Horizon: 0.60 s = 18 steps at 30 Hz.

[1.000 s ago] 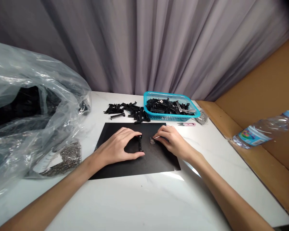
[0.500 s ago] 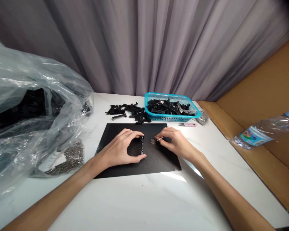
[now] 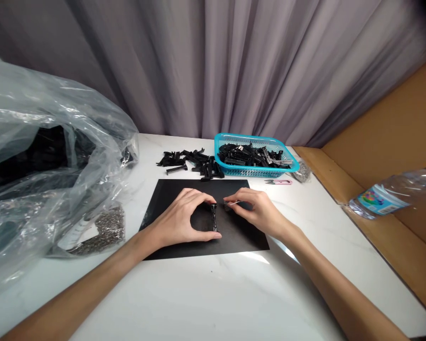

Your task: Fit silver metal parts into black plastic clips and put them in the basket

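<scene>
Between the thumb and fingertips of my left hand [image 3: 182, 220] a slim black plastic part [image 3: 214, 219] is held by its two ends, above a black mat [image 3: 184, 251]. My right hand [image 3: 257, 210] is just to the right, fingers pinched on a thin pale stick-like tool [image 3: 235, 203]. Its exact kind is too small to tell. At those fingertips lies a small heap of tiny metal pieces [image 3: 227, 207], partly hidden by the fingers. A small gap separates the heap from the black part.
Behind the mat stand a blue basket [image 3: 259, 171] of black parts and a loose pile of them [image 3: 208, 166]. Pink thread snips [image 3: 280, 182] lie beside the basket. Clear plastic bags [image 3: 102, 137] fill the left; a water bottle [image 3: 379, 199] lies on cardboard at right.
My left hand has shifted slightly right with the black part, nearer the heap. My right fingertips have moved slightly left, covering more of the metal pieces.
</scene>
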Tool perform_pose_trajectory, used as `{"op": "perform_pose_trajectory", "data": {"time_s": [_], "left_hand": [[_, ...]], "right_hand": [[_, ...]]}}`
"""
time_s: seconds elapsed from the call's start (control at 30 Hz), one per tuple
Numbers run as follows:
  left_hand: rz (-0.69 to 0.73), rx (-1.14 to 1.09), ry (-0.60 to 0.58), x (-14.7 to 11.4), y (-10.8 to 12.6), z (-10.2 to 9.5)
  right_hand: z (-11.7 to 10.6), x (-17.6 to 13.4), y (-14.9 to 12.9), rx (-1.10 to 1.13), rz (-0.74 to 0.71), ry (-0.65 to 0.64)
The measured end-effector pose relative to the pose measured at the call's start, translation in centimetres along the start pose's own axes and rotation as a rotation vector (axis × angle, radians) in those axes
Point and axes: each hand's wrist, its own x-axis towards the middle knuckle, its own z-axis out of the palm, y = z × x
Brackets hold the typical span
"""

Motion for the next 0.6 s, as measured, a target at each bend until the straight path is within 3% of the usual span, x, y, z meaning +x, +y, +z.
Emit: {"op": "perform_pose_trajectory", "data": {"time_s": [0.33,0.6], "left_hand": [[-0.003,-0.01,-0.008,-0.1,0.1,-0.1],[0.003,-0.044,0.025,-0.3,0.2,0.0]], "right_hand": [[0.7,0.2,-0.1,0.556,0.195,-0.032],[0.6,0.1,-1.2,0.668,0.213,-0.045]]}}
